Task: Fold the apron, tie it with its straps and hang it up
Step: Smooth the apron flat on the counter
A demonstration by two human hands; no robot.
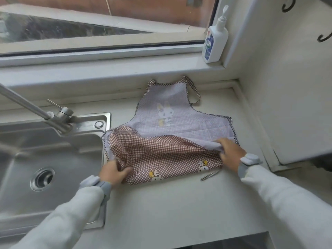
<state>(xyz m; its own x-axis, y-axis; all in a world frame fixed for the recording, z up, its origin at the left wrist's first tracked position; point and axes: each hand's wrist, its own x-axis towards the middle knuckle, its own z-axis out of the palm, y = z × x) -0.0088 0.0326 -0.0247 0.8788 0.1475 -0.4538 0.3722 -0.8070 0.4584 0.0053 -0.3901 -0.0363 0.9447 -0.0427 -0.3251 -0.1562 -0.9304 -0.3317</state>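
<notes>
Apron (179,121) lies flat on the bench (179,209) beside the sink (53,159), hem half folded up. Left hand (115,172) and right hand (230,150) pinch its corners; thin, limp cloth, best gripped at the edges.

We see both arms in pale grey-white long sleeves, soft fabric. Grey wristbands w/ boxy modules on each wrist: left wristband (100,186), right wristband (248,163). Hands bare.
</notes>
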